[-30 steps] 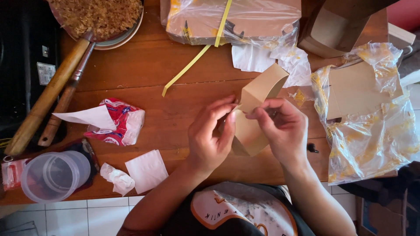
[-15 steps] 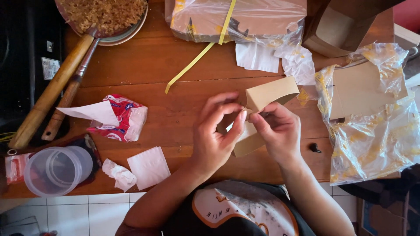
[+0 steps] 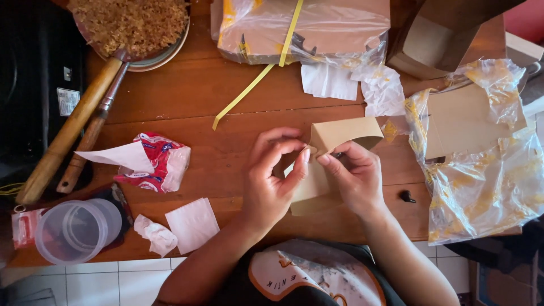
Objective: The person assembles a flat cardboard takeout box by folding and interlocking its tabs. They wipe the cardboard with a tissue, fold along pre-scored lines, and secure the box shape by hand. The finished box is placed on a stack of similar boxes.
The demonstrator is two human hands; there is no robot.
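Both hands, left hand (image 3: 272, 181) and right hand (image 3: 354, 178), pinch a brown paper piece (image 3: 334, 153) between them above the counter (image 3: 187, 96). Fold half-formed; lower flap loose, shaping unfinished.

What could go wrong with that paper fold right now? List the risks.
1. The left hand and right hand pinch only a corner of the brown paper piece, so it might tear or crease crookedly.
2. An elbow swing could knock the clear plastic cup lying near the wooden table edge.
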